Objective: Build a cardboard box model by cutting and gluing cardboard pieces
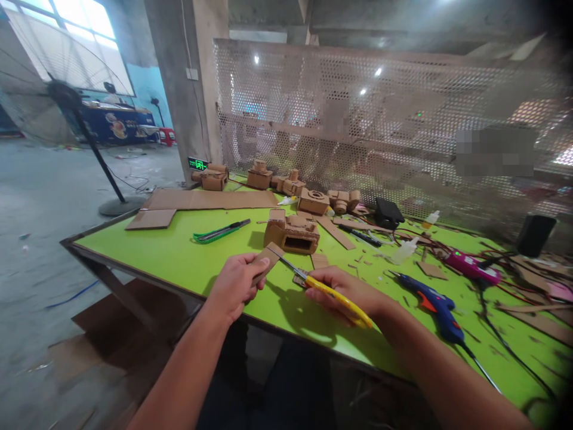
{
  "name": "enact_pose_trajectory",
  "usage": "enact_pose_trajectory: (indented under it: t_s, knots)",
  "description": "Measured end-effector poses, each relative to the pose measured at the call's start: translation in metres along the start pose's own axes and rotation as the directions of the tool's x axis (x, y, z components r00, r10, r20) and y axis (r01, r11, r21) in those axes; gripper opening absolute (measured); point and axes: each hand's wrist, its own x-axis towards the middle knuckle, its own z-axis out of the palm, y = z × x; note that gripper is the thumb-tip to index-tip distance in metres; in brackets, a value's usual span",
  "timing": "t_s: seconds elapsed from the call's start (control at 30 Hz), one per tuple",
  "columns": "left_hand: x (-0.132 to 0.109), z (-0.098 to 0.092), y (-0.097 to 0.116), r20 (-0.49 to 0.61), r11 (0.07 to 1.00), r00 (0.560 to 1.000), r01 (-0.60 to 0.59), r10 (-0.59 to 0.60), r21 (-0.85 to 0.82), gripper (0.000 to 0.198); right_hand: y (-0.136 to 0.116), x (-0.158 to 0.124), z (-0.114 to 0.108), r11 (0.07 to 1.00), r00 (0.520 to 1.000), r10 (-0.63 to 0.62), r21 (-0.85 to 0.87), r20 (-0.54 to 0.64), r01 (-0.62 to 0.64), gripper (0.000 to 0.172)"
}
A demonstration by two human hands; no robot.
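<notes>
My left hand (236, 285) is closed around a small cardboard strip (270, 253), thumb on top, above the table's front edge. My right hand (342, 292) grips yellow-handled scissors (333, 292), seen nearly edge-on. Their metal blades meet the far end of the strip; whether they have cut into it cannot be made out. Just beyond the hands sits a camera-shaped cardboard model (293, 232) with a rectangular opening in its front. A small cardboard piece (299, 278) lies beside the scissors, partly hidden by my right hand.
On the green table (170, 257) lie a green utility knife (221, 232), flat cardboard (210, 200) and a blue glue gun (432, 304) with a cord. Several cardboard cameras (313, 202) line the back before a perforated metal screen (358, 119). Scraps, glue bottles and cables crowd the right.
</notes>
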Motion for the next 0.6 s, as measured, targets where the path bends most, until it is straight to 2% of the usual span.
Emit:
enact_pose_trajectory:
  t_s: [0.2, 0.37, 0.6]
  knots:
    - [-0.001, 0.001, 0.000, -0.003, 1.000, 1.000, -0.010, 0.010, 0.025, 0.025, -0.012, -0.003, 0.004, 0.999, 0.999, 0.032, -0.031, -0.044, -0.033, 0.046]
    - [-0.004, 0.001, -0.002, 0.000, 0.996, 1.000, -0.019, 0.019, 0.083, 0.026, -0.015, -0.004, 0.006, 0.994, 0.997, -0.039, -0.105, -0.067, 0.032, 0.048]
    - [-0.005, 0.002, -0.001, 0.037, 0.999, 0.999, -0.001, -0.001, 0.053, 0.024, -0.007, 0.001, 0.006, 0.974, 0.989, -0.107, -0.210, -0.101, 0.084, 0.047]
